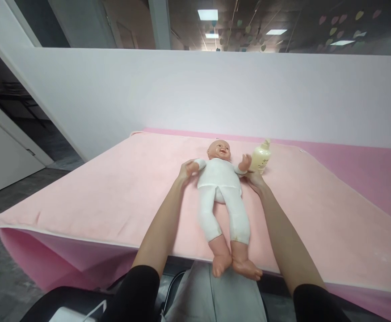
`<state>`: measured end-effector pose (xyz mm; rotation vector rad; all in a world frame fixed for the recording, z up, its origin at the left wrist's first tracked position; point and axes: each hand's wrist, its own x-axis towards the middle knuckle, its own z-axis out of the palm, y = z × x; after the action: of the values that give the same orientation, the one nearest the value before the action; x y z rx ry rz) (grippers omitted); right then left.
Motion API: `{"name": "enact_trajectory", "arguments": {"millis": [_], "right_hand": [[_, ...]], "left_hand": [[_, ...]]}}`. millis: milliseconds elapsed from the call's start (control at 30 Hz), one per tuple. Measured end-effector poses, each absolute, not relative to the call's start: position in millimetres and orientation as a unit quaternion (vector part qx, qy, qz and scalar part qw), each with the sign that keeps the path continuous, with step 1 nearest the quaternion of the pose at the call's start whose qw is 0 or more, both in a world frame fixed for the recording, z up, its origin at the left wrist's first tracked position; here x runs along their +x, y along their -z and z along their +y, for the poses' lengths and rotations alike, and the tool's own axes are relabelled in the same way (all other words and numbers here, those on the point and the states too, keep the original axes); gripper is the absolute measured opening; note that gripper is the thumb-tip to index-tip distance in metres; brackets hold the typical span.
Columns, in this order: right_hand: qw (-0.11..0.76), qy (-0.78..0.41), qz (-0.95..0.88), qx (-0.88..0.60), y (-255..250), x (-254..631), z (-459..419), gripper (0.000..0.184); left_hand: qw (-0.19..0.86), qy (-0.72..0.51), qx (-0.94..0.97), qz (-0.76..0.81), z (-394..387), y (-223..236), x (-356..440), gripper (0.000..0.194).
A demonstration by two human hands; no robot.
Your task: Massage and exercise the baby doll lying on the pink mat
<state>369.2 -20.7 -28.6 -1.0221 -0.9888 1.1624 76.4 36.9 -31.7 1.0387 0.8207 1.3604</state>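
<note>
A baby doll (pixel 220 188) in a white suit lies on its back on a pink towel (pixel 121 192), head away from me, bare feet over the near edge. My left hand (pixel 186 171) is closed around the doll's right hand and forearm. My right hand (pixel 254 179) holds the doll's left arm near the sleeve cuff, fingers wrapped under it. A cream pump bottle (pixel 261 157) stands just beyond my right hand, close to the doll's raised hand.
The towel covers a table draped in darker pink cloth (pixel 359 161), backed by a white partition wall (pixel 215 89). A doorway and grey floor (pixel 1 250) lie to the left. My lap and a chair are below the table's near edge.
</note>
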Motion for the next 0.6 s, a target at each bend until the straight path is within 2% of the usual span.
{"name": "enact_trajectory", "arguments": {"millis": [167, 300, 433, 533, 600], "right_hand": [[0.622, -0.481, -0.425, -0.448, 30, 368, -22, 0.017], [0.606, -0.509, -0.412, -0.451, 28, 367, -25, 0.013], [0.614, -0.502, -0.403, -0.457, 25, 366, -27, 0.016], [0.622, -0.502, -0.415, -0.435, 24, 366, -25, 0.028], [0.634, -0.496, -0.428, -0.412, 24, 366, -22, 0.035]], "left_hand": [[0.552, -0.587, 0.469, 0.362, 33, 28, 77, 0.013], [0.538, -0.577, 0.487, 0.376, 32, 26, 75, 0.012], [0.56, -0.567, 0.483, 0.364, 29, 22, 75, 0.012], [0.587, -0.558, 0.471, 0.351, 25, 18, 77, 0.028], [0.577, -0.557, 0.487, 0.345, 24, 17, 79, 0.031]]}}
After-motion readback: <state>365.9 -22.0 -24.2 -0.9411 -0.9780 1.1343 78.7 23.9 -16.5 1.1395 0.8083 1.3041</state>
